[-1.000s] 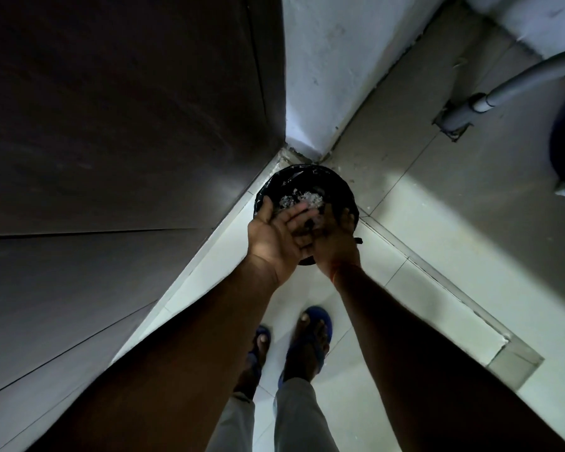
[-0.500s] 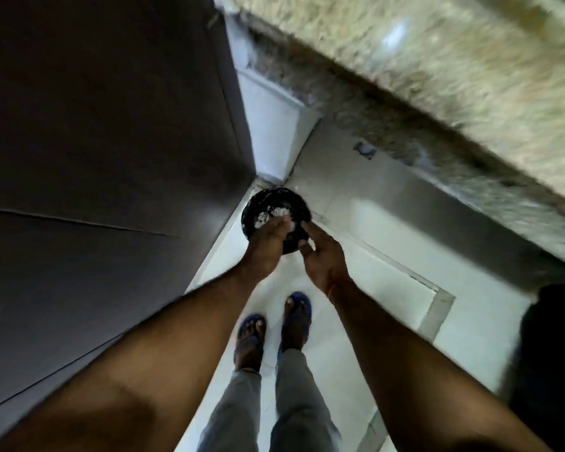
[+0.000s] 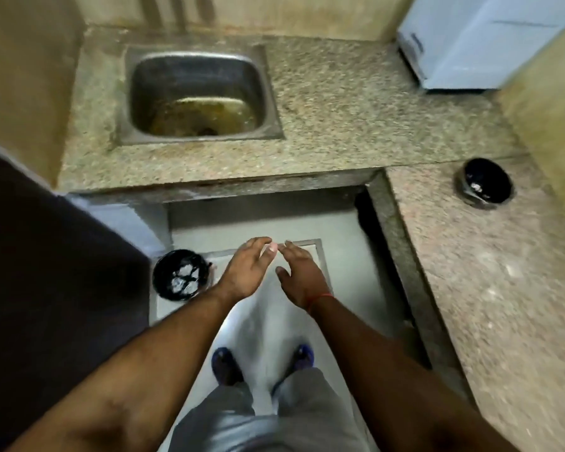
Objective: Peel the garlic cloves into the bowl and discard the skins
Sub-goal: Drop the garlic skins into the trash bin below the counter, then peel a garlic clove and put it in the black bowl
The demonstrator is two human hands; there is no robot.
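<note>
Both hands have lifted away from the floor bin (image 3: 180,275); left hand (image 3: 247,270) and right hand (image 3: 299,277) hover empty, fingers loosely spread. Farther right, the black bowl (image 3: 485,183) sits on the bench (image 3: 470,288).

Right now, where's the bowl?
In the head view the black bowl sits at the far right on the granite counter, near the wall and well right of the sink.

Black bowl (image 3: 484,183) upright on countertop (image 3: 340,125)
</note>
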